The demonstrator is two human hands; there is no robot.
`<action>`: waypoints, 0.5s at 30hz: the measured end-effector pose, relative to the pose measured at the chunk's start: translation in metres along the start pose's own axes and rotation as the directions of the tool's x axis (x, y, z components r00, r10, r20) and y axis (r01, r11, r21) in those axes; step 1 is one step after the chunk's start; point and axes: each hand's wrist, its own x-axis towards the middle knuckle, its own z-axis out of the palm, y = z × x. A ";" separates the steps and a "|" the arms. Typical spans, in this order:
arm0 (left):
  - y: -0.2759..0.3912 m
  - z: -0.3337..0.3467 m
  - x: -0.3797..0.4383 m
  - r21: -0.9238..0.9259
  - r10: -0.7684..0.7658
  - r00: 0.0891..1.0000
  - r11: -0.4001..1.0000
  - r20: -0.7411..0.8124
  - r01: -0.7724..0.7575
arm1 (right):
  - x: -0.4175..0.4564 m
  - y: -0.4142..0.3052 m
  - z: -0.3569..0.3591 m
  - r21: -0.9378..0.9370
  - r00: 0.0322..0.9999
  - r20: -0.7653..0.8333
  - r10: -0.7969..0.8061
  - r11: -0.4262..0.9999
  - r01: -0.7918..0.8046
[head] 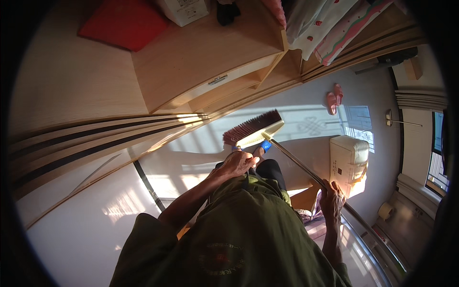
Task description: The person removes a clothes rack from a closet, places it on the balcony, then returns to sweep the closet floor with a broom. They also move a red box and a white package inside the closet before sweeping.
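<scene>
A broom with dark red bristles and a cream plastic head [260, 132] is raised in front of me, its bristles turned away from my body. My right hand [332, 197] is closed around the metal broom handle [297, 161], which runs on past it to the lower right. Just below the broom head is my left hand [239, 163], its fingers curled; whether anything is between them cannot be made out. Beyond both hands, my feet in blue slippers [265, 146] show partly behind the broom head.
An open wooden wardrobe [200, 57] with hanging clothes [322, 28] and a red item [123, 25] spans the upper left. Pink slippers [334, 99] lie on the sunlit floor. A cream storage bag [348, 165] stands at the right, near a bed with a metal rail [369, 253].
</scene>
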 end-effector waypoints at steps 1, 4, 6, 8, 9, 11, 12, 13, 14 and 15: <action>0.022 -0.005 0.004 -0.171 -0.141 0.964 0.968 0.224 0.181 | -0.003 -0.011 -0.001 -0.028 0.997 0.042 0.066 0.998 -0.065; 0.035 0.037 0.016 -0.439 -0.071 0.883 0.848 0.464 0.298 | -0.007 -0.045 0.002 0.050 0.999 0.047 -0.002 0.999 -0.001; 0.056 0.072 0.028 -0.754 -0.093 0.900 0.515 0.425 0.409 | -0.005 -0.072 0.003 0.099 0.995 0.076 -0.069 0.993 0.062; 0.082 0.074 0.044 -0.860 -0.197 0.852 0.070 0.486 0.506 | -0.015 -0.090 0.002 0.148 0.985 0.104 -0.138 0.981 0.122; 0.079 0.078 0.049 -0.806 -0.296 0.751 -0.174 0.591 0.565 | -0.022 -0.090 0.003 0.111 0.980 0.149 -0.129 0.987 0.113; 0.069 0.086 0.051 -0.792 -0.283 0.740 -0.228 0.610 0.566 | -0.049 -0.077 0.000 0.088 0.974 0.220 0.060 0.993 -0.081; 0.055 0.091 0.047 -0.809 -0.297 0.753 -0.242 0.588 0.536 | -0.067 -0.058 0.005 0.115 0.930 0.321 0.181 0.967 -0.228; 0.040 0.095 0.044 -0.826 -0.312 0.766 -0.256 0.562 0.502 | -0.083 -0.042 0.004 0.174 0.936 0.294 0.196 0.951 -0.254; 0.025 0.096 0.042 -0.795 -0.258 0.772 -0.386 0.581 0.469 | -0.110 -0.020 0.013 0.188 0.896 0.370 0.246 0.925 -0.331; 0.016 0.093 0.042 -0.799 -0.342 0.734 -0.393 0.587 0.455 | -0.129 -0.012 0.017 0.136 0.886 0.377 0.269 0.931 -0.340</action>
